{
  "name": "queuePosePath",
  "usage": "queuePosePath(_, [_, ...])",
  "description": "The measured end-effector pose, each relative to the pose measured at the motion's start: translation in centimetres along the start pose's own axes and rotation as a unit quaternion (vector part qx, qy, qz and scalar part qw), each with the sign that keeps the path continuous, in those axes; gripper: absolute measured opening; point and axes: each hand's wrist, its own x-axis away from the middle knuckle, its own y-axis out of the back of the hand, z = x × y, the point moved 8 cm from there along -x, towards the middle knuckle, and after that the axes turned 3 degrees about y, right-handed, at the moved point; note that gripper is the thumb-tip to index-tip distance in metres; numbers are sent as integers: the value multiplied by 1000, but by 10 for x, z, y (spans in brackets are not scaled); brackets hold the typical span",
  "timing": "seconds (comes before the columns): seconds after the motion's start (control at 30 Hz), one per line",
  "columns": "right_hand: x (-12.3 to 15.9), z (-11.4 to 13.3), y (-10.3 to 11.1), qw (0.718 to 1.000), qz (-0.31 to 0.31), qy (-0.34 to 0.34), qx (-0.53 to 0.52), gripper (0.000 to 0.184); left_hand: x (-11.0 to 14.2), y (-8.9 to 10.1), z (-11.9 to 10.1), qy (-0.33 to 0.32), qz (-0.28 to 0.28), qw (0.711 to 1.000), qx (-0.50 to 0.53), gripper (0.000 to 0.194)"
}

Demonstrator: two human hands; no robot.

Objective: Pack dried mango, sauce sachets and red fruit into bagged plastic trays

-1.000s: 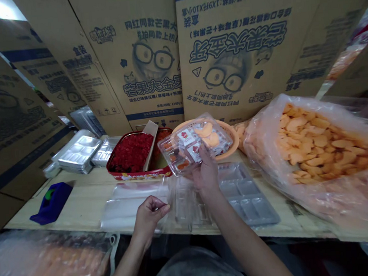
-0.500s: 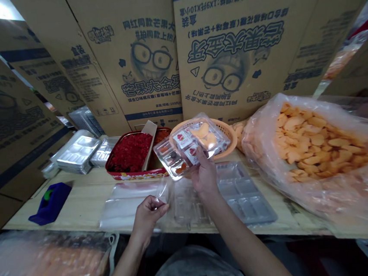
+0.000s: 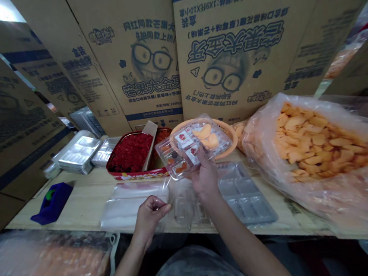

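My right hand point(image 3: 205, 177) grips a clear compartment tray point(image 3: 169, 150) from its near side, tilted above the table. In the tray lie orange chip-like slices, small white packets with red print, and dark and orange pieces in the left compartments. My left hand point(image 3: 152, 215) is pinched at the fingertips on the edge of a thin clear plastic bag point(image 3: 183, 205), whose outline is hard to make out. Beside that hand lies a stack of clear plastic bags point(image 3: 120, 205). Behind the held tray stands an orange basket point(image 3: 231, 135), partly hidden.
A red-rimmed tin point(image 3: 129, 176) holds red pieces and a cardboard divider. Empty grey trays point(image 3: 252, 205) lie right of my right hand. A large bag of orange slices point(image 3: 321, 142) fills the right side. At left are a blue tape dispenser point(image 3: 52, 202) and stacked trays point(image 3: 78, 154). Cartons point(image 3: 154, 101) stand behind.
The held tray has tilted slightly in my right hand. The clear film at my left fingertips has shifted a little; that hand stays pinched in nearly the same place.
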Motion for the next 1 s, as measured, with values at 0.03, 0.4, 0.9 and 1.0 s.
queuePosePath(0.03, [1, 0, 1, 1000, -4, -3, 2, 28, 0, 0, 0, 2, 0, 1000, 0, 31])
queuePosePath(0.4, [-11, 0, 12, 1000, -14, 8, 6, 28, 1, 3, 5, 18, 12, 999, 42, 31])
queuePosePath(0.9, [-2, -9, 6, 999, 32, -9, 17, 27, 0, 3, -3, 4, 11, 1000, 26, 27])
queuePosePath(1.0, [1, -12, 10, 999, 15, -29, 22, 21, 0, 2, -1, 22, 10, 998, 62, 27])
